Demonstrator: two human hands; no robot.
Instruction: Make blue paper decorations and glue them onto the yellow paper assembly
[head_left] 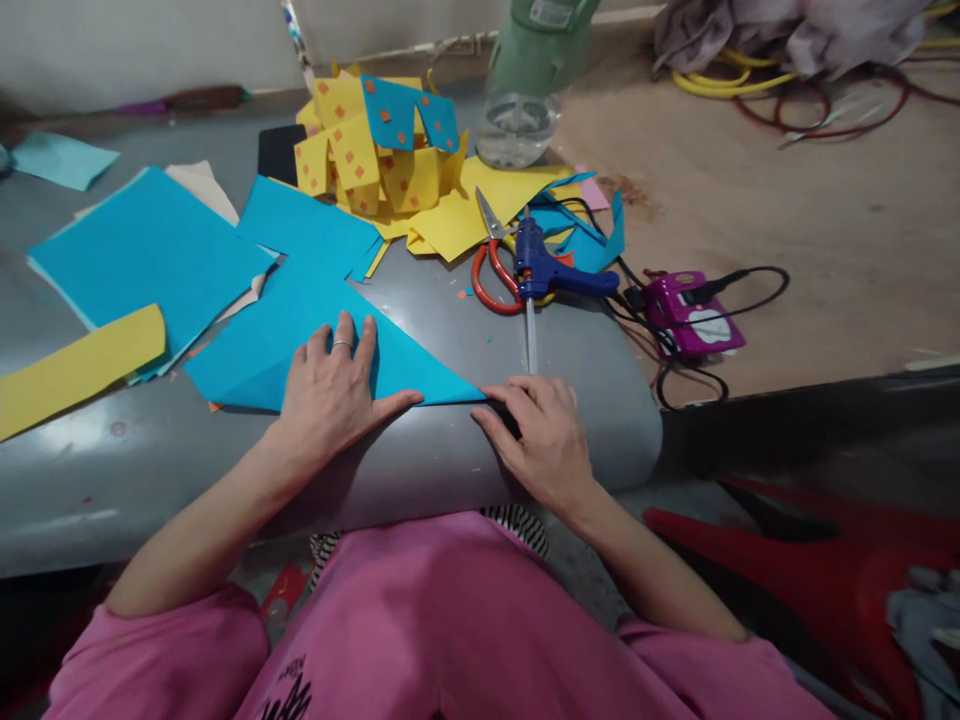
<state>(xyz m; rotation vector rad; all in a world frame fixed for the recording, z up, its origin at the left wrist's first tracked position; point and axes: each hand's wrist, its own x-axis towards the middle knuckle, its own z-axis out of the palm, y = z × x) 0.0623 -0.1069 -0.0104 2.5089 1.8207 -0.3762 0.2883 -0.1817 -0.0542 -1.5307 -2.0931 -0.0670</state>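
A blue sheet of paper [409, 365], folded into a broad triangle, lies near the front edge of the grey table with its long side towards me. My left hand [330, 385] rests flat on it, fingers spread and thumb along the lower edge; a ring is on one finger. At the paper's right-hand corner, my right hand [536, 430] has thumb and forefinger closed on the tip, with the other fingers curled. Just beyond that hand lies a blue glue gun [532, 260] with a clear glue stick, beside red-handled scissors [499, 275].
Stacked blue sheets [150, 260] and a yellow strip [82, 365] lie left. Behind stand a spotted yellow-and-blue paper construction [382, 140] and a green-topped water jug [532, 80]. A purple power adapter [694, 315] with black cables sits right, beyond the grey table [600, 430].
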